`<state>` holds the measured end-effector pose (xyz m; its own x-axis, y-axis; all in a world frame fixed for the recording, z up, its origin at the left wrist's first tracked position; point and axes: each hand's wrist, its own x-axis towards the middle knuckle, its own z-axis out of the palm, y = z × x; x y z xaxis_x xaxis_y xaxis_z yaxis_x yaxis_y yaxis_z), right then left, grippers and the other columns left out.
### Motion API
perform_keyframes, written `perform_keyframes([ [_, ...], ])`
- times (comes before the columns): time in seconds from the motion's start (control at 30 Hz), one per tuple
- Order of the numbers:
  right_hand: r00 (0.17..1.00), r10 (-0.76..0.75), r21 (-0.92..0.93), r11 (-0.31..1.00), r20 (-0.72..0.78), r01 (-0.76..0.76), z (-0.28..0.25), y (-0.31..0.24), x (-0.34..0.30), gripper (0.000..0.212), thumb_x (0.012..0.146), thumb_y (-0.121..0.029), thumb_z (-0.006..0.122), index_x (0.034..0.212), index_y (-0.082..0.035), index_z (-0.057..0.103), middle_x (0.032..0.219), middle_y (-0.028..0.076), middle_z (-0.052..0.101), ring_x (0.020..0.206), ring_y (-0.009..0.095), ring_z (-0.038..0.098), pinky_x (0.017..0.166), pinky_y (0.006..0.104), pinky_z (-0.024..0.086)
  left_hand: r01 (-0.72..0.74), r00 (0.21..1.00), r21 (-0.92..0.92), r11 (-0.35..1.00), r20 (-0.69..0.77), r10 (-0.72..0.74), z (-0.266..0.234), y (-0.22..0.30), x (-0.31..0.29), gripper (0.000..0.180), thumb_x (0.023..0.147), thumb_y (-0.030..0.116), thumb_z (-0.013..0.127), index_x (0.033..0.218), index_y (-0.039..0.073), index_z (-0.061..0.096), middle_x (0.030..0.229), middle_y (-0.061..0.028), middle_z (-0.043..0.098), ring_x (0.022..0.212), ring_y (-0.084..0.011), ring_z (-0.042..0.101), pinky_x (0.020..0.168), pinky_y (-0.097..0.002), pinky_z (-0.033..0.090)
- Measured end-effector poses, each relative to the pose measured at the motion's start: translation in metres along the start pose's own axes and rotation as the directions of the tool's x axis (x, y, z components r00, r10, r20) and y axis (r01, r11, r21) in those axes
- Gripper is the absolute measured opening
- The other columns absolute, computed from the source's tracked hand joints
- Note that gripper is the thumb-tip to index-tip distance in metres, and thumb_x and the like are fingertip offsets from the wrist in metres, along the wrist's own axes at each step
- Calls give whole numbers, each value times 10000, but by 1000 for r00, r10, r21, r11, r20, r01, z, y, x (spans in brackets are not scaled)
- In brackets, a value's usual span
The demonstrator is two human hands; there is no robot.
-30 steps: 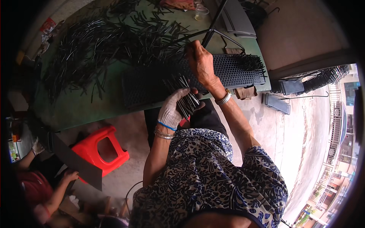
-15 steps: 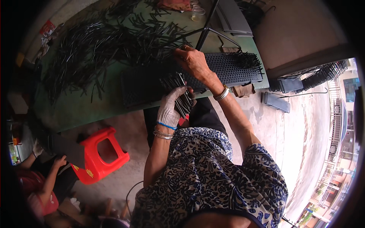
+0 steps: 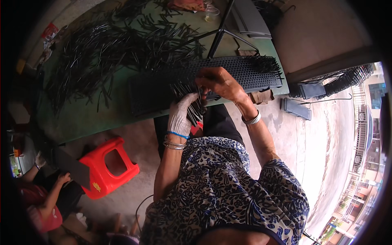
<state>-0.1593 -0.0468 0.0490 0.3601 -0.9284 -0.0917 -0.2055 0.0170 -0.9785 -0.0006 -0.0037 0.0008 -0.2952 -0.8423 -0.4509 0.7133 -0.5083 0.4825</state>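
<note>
My left hand (image 3: 179, 115), in a white knitted glove, is closed around a bundle of thin dark sticks (image 3: 195, 111) at the table's near edge. My bare right hand (image 3: 222, 85) is at the upper end of that bundle, thumb and fingers pinched together; what sits between them is too small to make out. Under and beyond both hands lies a long dark panel full of small holes (image 3: 241, 73). Several short dark sticks (image 3: 264, 64) stand up in the holes at its right end.
A large heap of loose dark sticks (image 3: 110, 45) covers much of the green table (image 3: 77, 126). A black metal stand (image 3: 218, 36) rises behind the panel. Left below is a red plastic stool (image 3: 112, 167); beside it another person's hand (image 3: 64, 177) holds a dark flat sheet (image 3: 72, 165).
My right hand has come back from over the panel, toward me and slightly right, to the bundle. My left hand stays almost in place. The other person's dark sheet has shifted slightly.
</note>
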Motion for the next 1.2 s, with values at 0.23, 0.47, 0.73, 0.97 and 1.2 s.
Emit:
perform_keyframes([
  [0.23,995,-58,-133,990,-76,48,10,4,5,136,863,-99,571,846,35,581,650,101,622,589,155,634,571,297,492,-45,978,56,997,-203,55,14,5,-3,142,793,-19,655,934,-34,657,809,-115,687,648,-197,660,551,-295,543],
  [0.47,928,-168,-285,956,-332,71,5,-6,7,85,904,-58,556,923,24,569,746,92,638,639,139,634,610,267,499,-39,966,51,998,-252,50,1,2,2,109,788,46,677,872,-20,656,787,-122,689,616,-204,655,495,-307,530],
  [0.73,678,-583,-647,735,-449,204,-5,41,58,60,901,-18,564,943,8,531,755,125,640,631,216,651,575,307,501,109,986,-55,993,-119,-115,0,4,3,117,839,77,617,885,-30,635,777,-126,671,606,-216,647,511,-315,541],
  [0.97,802,-505,-665,722,-319,190,4,43,65,106,858,-69,595,938,-25,540,769,173,588,675,399,569,581,410,454,150,984,-129,980,-76,-161,-4,9,2,150,874,139,615,922,-2,628,832,-92,664,725,-205,655,613,-331,563],
  [1.2,852,-444,-785,616,-277,66,2,45,63,183,868,-211,623,993,-79,611,800,151,615,730,371,598,630,418,484,186,980,-168,968,-45,-196,0,7,4,144,881,138,613,921,0,627,829,-86,664,735,-199,654,624,-328,563],
])
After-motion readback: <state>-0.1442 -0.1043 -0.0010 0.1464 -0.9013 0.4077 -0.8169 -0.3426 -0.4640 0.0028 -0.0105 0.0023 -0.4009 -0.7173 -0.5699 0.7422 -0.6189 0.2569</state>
